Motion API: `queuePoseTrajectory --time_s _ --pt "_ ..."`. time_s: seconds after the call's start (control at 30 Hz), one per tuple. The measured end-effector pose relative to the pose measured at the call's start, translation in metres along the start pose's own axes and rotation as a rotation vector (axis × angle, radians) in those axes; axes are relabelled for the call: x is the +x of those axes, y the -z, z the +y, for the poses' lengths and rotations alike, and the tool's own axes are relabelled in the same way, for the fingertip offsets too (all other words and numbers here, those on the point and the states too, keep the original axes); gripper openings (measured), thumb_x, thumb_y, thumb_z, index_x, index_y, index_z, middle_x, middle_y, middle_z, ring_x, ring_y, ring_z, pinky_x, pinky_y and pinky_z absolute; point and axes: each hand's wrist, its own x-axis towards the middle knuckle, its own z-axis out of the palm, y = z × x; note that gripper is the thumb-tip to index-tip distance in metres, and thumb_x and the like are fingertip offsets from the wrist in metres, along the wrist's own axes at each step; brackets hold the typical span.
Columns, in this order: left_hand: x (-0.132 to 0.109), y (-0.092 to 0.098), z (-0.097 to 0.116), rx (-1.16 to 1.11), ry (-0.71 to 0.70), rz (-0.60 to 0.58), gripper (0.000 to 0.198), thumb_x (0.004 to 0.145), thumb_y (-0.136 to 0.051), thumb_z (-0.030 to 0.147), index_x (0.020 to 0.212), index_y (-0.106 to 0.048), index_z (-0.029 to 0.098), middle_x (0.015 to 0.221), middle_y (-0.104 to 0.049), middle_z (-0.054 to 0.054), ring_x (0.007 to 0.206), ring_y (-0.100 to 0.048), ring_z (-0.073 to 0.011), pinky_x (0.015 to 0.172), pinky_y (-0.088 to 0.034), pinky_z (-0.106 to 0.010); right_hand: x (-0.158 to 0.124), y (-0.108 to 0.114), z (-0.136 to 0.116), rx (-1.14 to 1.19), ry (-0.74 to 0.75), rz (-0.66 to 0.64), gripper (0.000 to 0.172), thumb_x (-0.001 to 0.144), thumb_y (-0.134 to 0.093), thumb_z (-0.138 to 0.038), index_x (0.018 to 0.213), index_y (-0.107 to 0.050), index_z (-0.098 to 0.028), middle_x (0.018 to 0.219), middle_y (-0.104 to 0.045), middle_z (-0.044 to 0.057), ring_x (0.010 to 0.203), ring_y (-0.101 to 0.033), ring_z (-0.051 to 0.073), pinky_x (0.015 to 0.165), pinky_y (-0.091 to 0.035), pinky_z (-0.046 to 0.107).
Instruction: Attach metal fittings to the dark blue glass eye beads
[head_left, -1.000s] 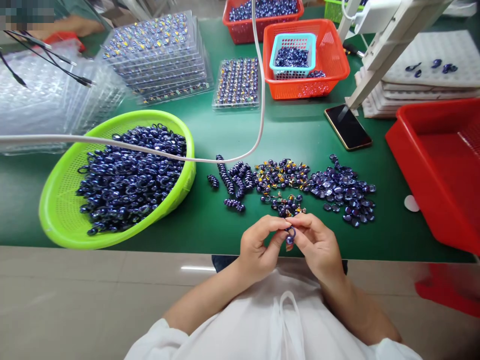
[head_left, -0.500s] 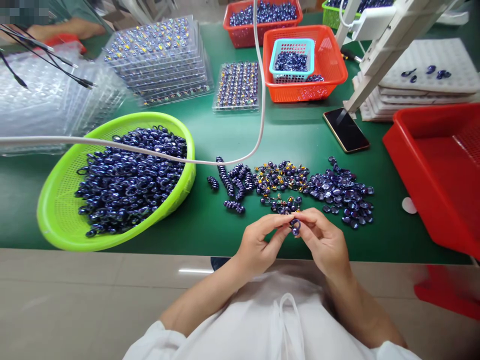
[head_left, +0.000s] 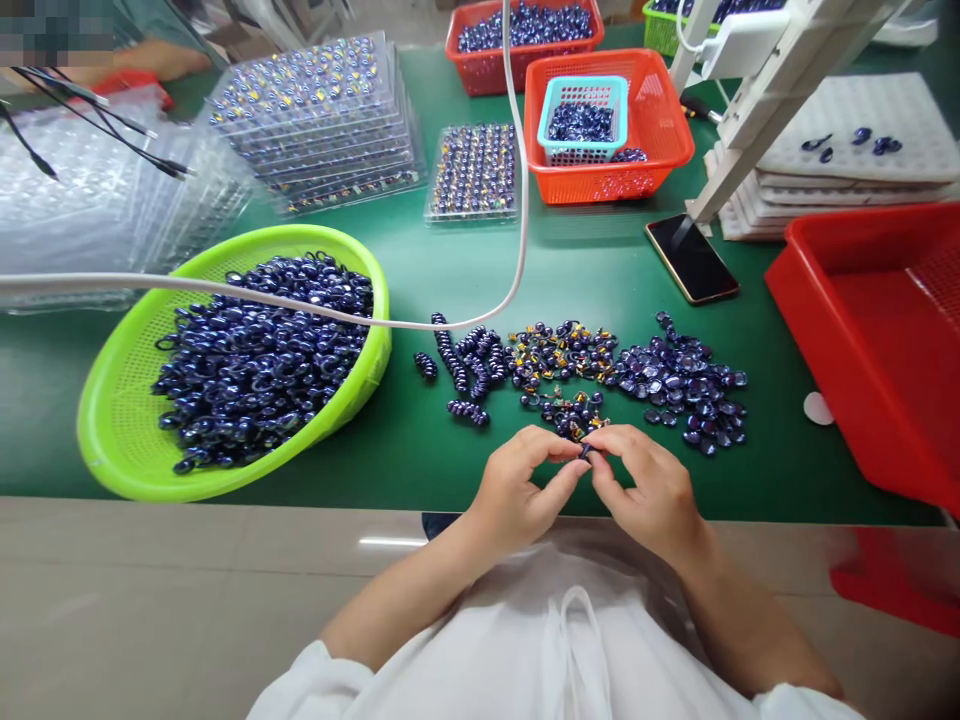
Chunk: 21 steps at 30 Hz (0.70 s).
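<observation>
head view: left hand (head_left: 514, 495) and right hand (head_left: 649, 495) meet above the near edge of the green table (head_left: 420, 440), in front of a white garment. thumb and forefinger of each hand are closed together on one small dark blue piece (head_left: 585, 450), which sits between the two sets of fingers and is mostly hidden by them; the remaining fingers are curled loosely. just beyond the hands lies a small cluster of blue-and-yellow parts (head_left: 574, 408). behind it, from left to right, are short stacked rows of dark rings (head_left: 461, 360), a patch of blue parts with yellow bits (head_left: 559, 350) and a loose heap of flat blue pieces (head_left: 682, 385). a lime basket (head_left: 97, 400) of dark blue rings stands well to the left, with a white cable (head_left: 517, 200) passing over it. a red tray (head_left: 877, 330) stands at the right, a phone (head_left: 691, 258) lies near a white stand, and an orange basket (head_left: 660, 120) holding a turquoise basket (head_left: 585, 85) stands at the far side, beside stacked clear trays (head_left: 315, 110).
</observation>
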Motion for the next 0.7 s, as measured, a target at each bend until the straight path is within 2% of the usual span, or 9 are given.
queuePoseTrajectory --time_s 0.07,0.17,0.27,0.37,0.47,0.57,0.63,0.7 --pt "-0.001 -0.001 0.0 -0.079 0.104 0.013 0.006 0.085 -0.068 0.023 0.084 -0.071 0.018 0.079 -0.073 -0.006 0.074 -0.066 -0.0184 0.072 -0.052 -0.03 0.001 0.002 -0.001 -0.002 0.02 -0.008 0.032 0.086 -0.06 -0.009 0.112 -0.062 -0.025 0.095 -0.073 0.005 0.09 -0.072 0.021 0.082 -0.062 0.037" --pt "0.003 -0.001 0.001 -0.394 0.402 -0.023 0.013 0.083 -0.071 0.028 0.079 -0.07 0.016 0.072 -0.071 -0.005 0.067 -0.065 -0.0161 0.068 -0.052 -0.028 0.003 0.004 -0.005 0.013 0.034 0.0 0.035 0.085 -0.063 -0.009 0.115 -0.061 -0.026 0.096 -0.072 0.005 0.09 -0.071 0.021 0.081 -0.061 0.037" --pt "0.009 0.003 -0.001 -0.818 0.694 -0.145 0.022 0.075 -0.079 0.032 0.074 -0.068 0.013 0.064 -0.067 -0.003 0.058 -0.063 -0.0131 0.063 -0.052 -0.026 0.003 0.004 -0.009 0.061 0.005 0.022 0.037 0.086 -0.065 -0.012 0.119 -0.059 -0.027 0.095 -0.07 0.005 0.087 -0.07 0.02 0.078 -0.061 0.035" --pt "0.013 0.004 -0.005 -1.036 0.843 -0.284 0.023 0.068 -0.083 0.029 0.071 -0.067 0.012 0.062 -0.067 -0.004 0.054 -0.062 -0.0119 0.058 -0.053 -0.025 0.001 0.003 -0.009 0.138 -0.024 -0.019 0.035 0.089 -0.064 -0.016 0.121 -0.06 -0.027 0.098 -0.069 0.005 0.088 -0.069 0.019 0.076 -0.06 0.033" --pt "0.011 0.002 -0.009 -1.077 0.899 -0.357 0.023 0.067 -0.084 0.027 0.072 -0.067 0.011 0.06 -0.065 -0.004 0.053 -0.062 -0.012 0.056 -0.054 -0.025 0.001 0.005 -0.006 0.205 -0.008 -0.121 0.029 0.092 -0.061 -0.017 0.12 -0.061 -0.025 0.103 -0.07 0.006 0.092 -0.069 0.019 0.079 -0.059 0.033" --pt "0.008 0.002 -0.011 -1.055 0.9 -0.359 0.025 0.068 -0.085 0.027 0.073 -0.066 0.011 0.061 -0.064 -0.003 0.055 -0.062 -0.0118 0.057 -0.055 -0.025 0.003 0.009 -0.004 0.21 0.049 -0.169 0.027 0.093 -0.059 -0.015 0.119 -0.061 -0.022 0.1 -0.072 0.007 0.09 -0.069 0.019 0.079 -0.059 0.033" --pt "0.006 0.005 -0.011 -0.992 0.827 -0.327 0.024 0.073 -0.083 0.029 0.079 -0.067 0.011 0.065 -0.065 -0.002 0.057 -0.063 -0.0112 0.06 -0.055 -0.025 0.003 0.011 -0.003 0.176 0.093 -0.169 0.027 0.092 -0.06 -0.014 0.119 -0.061 -0.02 0.095 -0.072 0.007 0.085 -0.068 0.019 0.075 -0.058 0.032" --pt "0.005 0.009 -0.009 -0.913 0.697 -0.276 0.025 0.078 -0.08 0.03 0.092 -0.068 0.013 0.079 -0.068 -0.004 0.065 -0.065 -0.0116 0.065 -0.056 -0.025 0.004 0.011 -0.003 0.139 0.133 -0.163 0.026 0.092 -0.06 -0.013 0.118 -0.06 -0.019 0.091 -0.073 0.007 0.079 -0.068 0.018 0.07 -0.057 0.031"
